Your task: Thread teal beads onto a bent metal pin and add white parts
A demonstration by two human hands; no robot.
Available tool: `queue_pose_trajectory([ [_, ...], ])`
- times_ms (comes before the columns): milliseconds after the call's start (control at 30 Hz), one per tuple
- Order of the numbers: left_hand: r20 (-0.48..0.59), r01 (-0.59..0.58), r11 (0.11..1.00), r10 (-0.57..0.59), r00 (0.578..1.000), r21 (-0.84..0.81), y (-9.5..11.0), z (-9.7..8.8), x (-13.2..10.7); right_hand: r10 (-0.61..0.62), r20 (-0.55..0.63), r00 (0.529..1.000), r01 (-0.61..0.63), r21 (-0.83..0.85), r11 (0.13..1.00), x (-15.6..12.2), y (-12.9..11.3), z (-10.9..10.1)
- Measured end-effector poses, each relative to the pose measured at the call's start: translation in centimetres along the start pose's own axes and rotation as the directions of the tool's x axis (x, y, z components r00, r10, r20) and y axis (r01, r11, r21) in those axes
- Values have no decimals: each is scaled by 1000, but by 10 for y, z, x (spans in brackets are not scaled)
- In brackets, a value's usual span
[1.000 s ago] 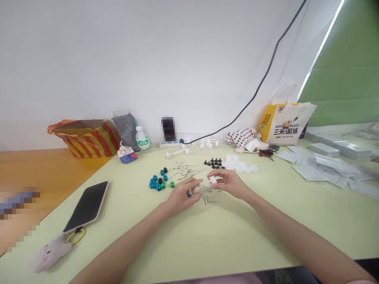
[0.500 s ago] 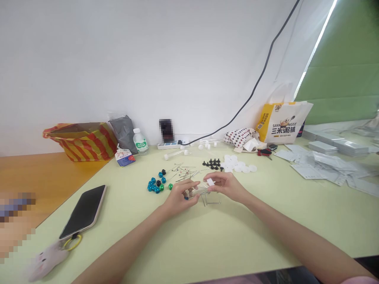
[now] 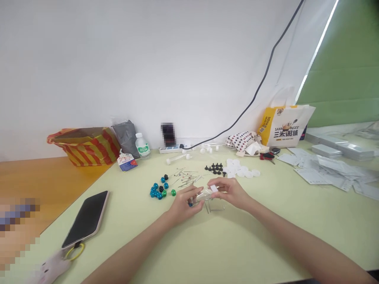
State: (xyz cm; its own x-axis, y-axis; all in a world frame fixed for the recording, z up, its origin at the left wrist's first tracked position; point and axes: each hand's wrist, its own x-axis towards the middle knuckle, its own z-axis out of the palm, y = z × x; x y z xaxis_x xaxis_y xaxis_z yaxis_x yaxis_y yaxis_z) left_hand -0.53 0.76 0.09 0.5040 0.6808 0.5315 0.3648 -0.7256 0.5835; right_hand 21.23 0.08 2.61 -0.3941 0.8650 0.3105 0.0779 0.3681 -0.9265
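Both hands meet over the middle of the pale green table. My left hand pinches one end of a small clear tube with a blue bead at its lower end. My right hand grips the tube's other end, where a white cap shows between the fingers. Thin metal pins lie on the table just under the hands. Beyond the left hand sit several blue, green and black beads and a scatter of loose pins.
Small black pieces and white caps lie behind the hands. A black phone rests at left with a plush charm. A striped bag, bottle, paper bag and plastic sleeves line the back and right.
The view has shifted slightly; both hands stay together on the tube, which has tilted a little, with the hands lying a bit lower in the picture.
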Motion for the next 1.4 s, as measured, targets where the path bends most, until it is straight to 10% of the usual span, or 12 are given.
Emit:
queue_pose_trajectory([
  [433, 28, 141, 989, -140, 990, -42, 5, 1, -1, -12, 6, 1000, 11, 63, 998, -2, 9, -2],
  [700, -12, -20, 999, 20, 1000, 34, 2, -2, -4, 45, -22, 999, -41, 165, 986, -2, 6, 8],
  [933, 124, 183, 983, -179, 976, -25, 13, -12, 4, 60, 15, 998, -62, 192, 979, -3, 7, 7],
  [1200, 71, 65, 995, -71, 995, 74, 15, -12, 7, 4, 16, 1000, -6, 112, 994, 0, -5, 2],
  [1400, -287, 253, 966, -229, 930, 49, -9, -59, 29, -8, -372, 928, -18, -68, 998, 11, 6, -26],
])
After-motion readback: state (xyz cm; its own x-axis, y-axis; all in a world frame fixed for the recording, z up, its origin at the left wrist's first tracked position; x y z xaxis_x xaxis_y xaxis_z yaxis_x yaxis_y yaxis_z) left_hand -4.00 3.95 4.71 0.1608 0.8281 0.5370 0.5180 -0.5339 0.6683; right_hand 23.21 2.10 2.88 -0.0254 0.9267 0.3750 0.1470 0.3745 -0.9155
